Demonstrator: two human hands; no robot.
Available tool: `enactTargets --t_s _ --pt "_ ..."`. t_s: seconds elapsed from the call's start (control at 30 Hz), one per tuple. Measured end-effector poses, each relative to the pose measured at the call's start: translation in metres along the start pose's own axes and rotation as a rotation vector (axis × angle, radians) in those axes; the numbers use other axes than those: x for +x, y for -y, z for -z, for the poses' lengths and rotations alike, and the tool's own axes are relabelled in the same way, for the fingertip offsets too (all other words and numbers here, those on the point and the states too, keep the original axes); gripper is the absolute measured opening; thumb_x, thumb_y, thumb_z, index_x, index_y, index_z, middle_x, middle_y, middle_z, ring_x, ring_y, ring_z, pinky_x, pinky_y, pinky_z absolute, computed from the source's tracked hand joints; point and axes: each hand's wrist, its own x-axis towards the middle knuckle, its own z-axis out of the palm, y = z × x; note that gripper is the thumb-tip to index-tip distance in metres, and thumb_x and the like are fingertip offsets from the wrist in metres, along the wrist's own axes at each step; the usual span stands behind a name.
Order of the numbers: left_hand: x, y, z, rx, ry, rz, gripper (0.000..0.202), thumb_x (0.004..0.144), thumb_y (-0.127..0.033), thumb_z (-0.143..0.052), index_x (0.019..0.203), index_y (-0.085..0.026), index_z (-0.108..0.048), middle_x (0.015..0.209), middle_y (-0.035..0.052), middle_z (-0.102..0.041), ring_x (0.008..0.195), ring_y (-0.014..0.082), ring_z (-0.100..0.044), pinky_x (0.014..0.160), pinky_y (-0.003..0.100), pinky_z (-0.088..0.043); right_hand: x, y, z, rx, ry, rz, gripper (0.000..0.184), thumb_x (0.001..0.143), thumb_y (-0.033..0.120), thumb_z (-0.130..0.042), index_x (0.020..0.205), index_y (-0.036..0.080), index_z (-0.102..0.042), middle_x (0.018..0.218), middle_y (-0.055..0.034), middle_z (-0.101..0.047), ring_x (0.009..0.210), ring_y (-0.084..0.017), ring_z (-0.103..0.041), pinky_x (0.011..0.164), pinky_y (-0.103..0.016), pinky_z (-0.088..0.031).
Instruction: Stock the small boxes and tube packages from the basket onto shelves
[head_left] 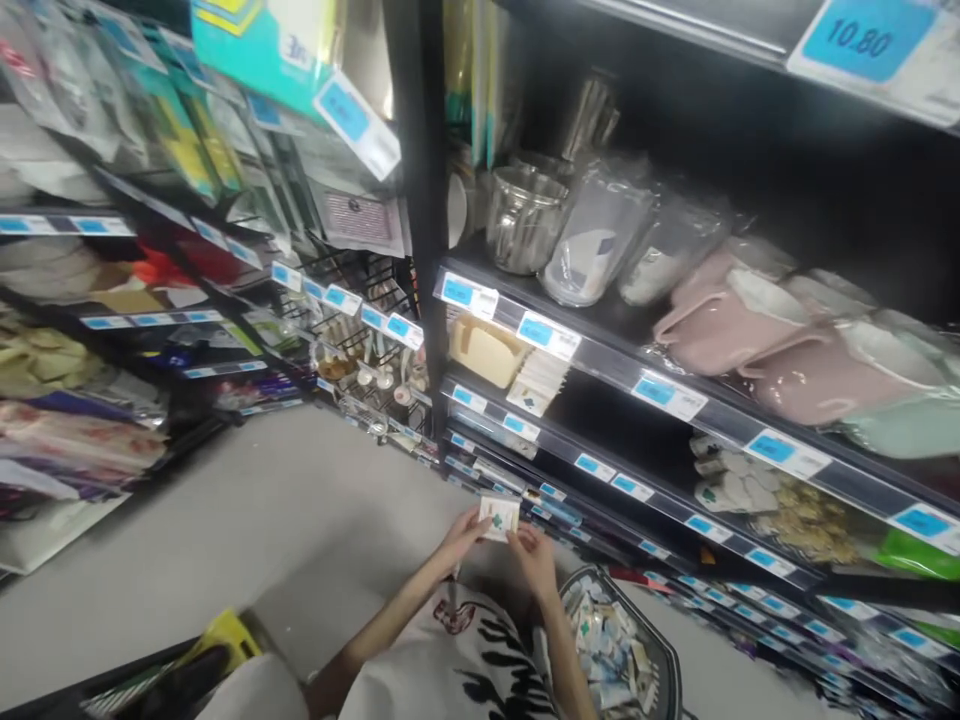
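A small white packet [499,517] with a green clover-like mark is held up in front of me at the middle of the view. My left hand [463,540] grips its left side, thumb on the front. On its right edge, the fingers of my right hand [533,552] are closed. Similar white packets [537,380] stand in a row on the shelf ahead, beside a cream-coloured tray [486,350]. Down by my right forearm is a dark basket [673,655] with many small packets in it, some bearing the same green mark.
Store shelves [600,345] with blue price labels run along the right, bearing metal cups [525,220], wrapped clear containers [598,230] and pink mugs [739,310]. More shelves line the left of the grey floor [300,520]. A yellow object [229,640] is at lower left.
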Motion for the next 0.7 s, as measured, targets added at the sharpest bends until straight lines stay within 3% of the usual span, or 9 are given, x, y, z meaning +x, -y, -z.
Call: enactTargets --t_s 0.17,0.3,0.43,0.53,0.7 --pt "-0.004 -0.057 0.016 0.015 0.005 -0.134 0.061 0.067 -0.060 -0.088 0.105 -0.014 -0.074 0.079 0.0031 -0.072 0.070 0.0151 -0.061 0.062 0.023 -0.044 -0.002 0.013 -0.052 0.149 -0.154 0.005 0.050 0.070 0.057 -0.089 0.098 0.017 -0.077 0.081 -0.0091 -0.081 0.069 -0.022 -0.075 0.073 -0.036 -0.063" --pt "-0.011 -0.072 0.015 -0.259 -0.010 -0.027 0.049 0.068 -0.050 -0.090 0.099 -0.015 -0.073 0.079 0.0011 -0.069 0.067 0.0130 -0.059 0.060 0.022 -0.044 -0.017 0.033 -0.075 0.156 -0.159 0.075 0.043 0.074 0.053 -0.087 0.098 0.018 -0.079 0.089 -0.0098 -0.082 0.074 -0.022 -0.076 0.073 -0.035 -0.063" --pt "-0.018 -0.078 0.007 -0.560 0.080 0.164 0.025 0.077 -0.030 -0.080 0.092 -0.013 -0.069 0.062 -0.0038 -0.052 0.053 0.0095 -0.047 0.050 0.021 -0.038 -0.036 0.060 -0.085 0.004 -0.005 0.145 0.029 0.085 0.043 -0.081 0.104 0.021 -0.081 0.095 -0.0085 -0.083 0.085 -0.023 -0.077 0.081 -0.036 -0.062" --pt "-0.025 -0.084 0.002 -0.717 0.218 0.270 0.012 0.085 -0.020 -0.068 0.096 -0.014 -0.068 0.056 -0.0067 -0.038 0.046 0.0088 -0.035 0.045 0.020 -0.029 -0.045 0.071 -0.086 -0.105 0.044 0.181 0.026 0.087 0.039 -0.077 0.106 0.022 -0.081 0.087 -0.0057 -0.082 0.076 -0.020 -0.074 0.075 -0.033 -0.060" --pt "-0.033 -0.093 -0.001 -0.891 0.224 0.366 0.009 0.095 -0.011 -0.054 0.094 -0.017 -0.061 0.058 -0.0084 -0.024 0.044 0.0089 -0.026 0.045 0.020 -0.023 -0.047 0.074 -0.085 -0.164 0.075 0.169 0.023 0.089 0.041 -0.074 0.097 0.021 -0.082 0.072 -0.0025 -0.077 0.062 -0.017 -0.068 0.065 -0.029 -0.056"
